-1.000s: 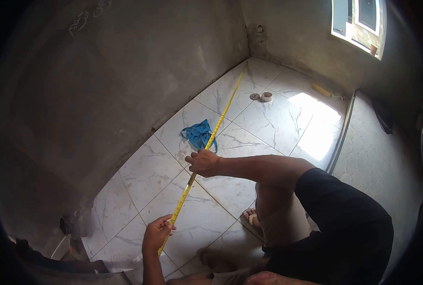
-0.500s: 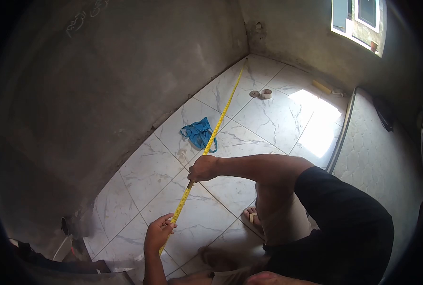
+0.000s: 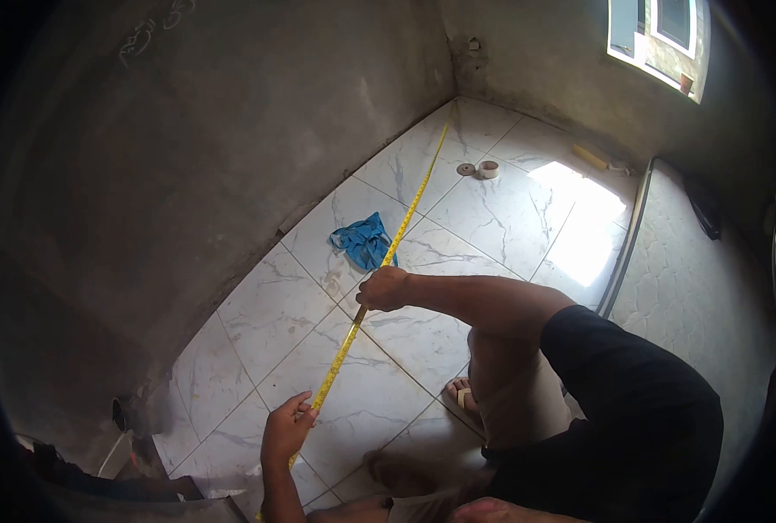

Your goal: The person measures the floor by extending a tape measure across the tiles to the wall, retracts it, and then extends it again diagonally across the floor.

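Observation:
A long yellow measuring tape [image 3: 336, 363] runs diagonally over the marbled white floor tiles, from near the far corner to below my hands. My right hand [image 3: 384, 288] is closed around it about midway, with the arm reaching across from the right. Nearer to me, my left hand [image 3: 288, 429] has its thumb and fingers at the tape's edge, lightly closed on it. Beside the tape, just beyond my right hand, lies a crumpled blue cloth [image 3: 364, 241]. No tape case can be made out.
Farther off are a tape roll [image 3: 488, 169] and a flat round disc [image 3: 466, 169]. A mattress [image 3: 693, 288] leans along the right side. Bare grey walls [image 3: 257, 113] meet at the corner, with a window [image 3: 658, 39] above. Dark clutter [image 3: 100, 479] sits at lower left.
My right hand has moved a little away from me and to the right. The tape's far end has come away from the corner, towards me. My left hand has shifted slightly left.

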Tool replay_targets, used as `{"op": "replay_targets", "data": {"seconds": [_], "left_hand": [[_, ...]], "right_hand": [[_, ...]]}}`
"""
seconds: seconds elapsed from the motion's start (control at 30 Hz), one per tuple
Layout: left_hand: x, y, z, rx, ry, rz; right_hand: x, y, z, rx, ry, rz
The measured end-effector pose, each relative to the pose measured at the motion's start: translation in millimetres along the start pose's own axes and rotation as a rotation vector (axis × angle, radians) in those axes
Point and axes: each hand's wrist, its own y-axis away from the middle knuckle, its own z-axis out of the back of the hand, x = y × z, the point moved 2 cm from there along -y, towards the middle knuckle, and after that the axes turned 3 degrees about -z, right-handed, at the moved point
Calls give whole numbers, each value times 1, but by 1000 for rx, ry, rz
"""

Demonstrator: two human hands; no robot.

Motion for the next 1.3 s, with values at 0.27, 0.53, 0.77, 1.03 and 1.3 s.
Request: {"op": "replay_targets", "data": {"seconds": [0.27, 0.53, 0.77, 1.03, 1.3], "left_hand": [[-2, 0, -2, 34, -19, -15], [-7, 4, -2, 74, 40, 48], [-8, 5, -4, 63, -10, 36], [-24, 17, 1, -10, -269, -73], [-67, 32, -3, -124, -471, -296]], "right_hand": [[6, 3, 6, 71, -1, 29], [11, 2, 11, 57, 7, 39], [12, -1, 6, 72, 13, 40], [14, 0, 5, 61, 14, 45], [20, -4, 4, 87, -25, 115]]}}
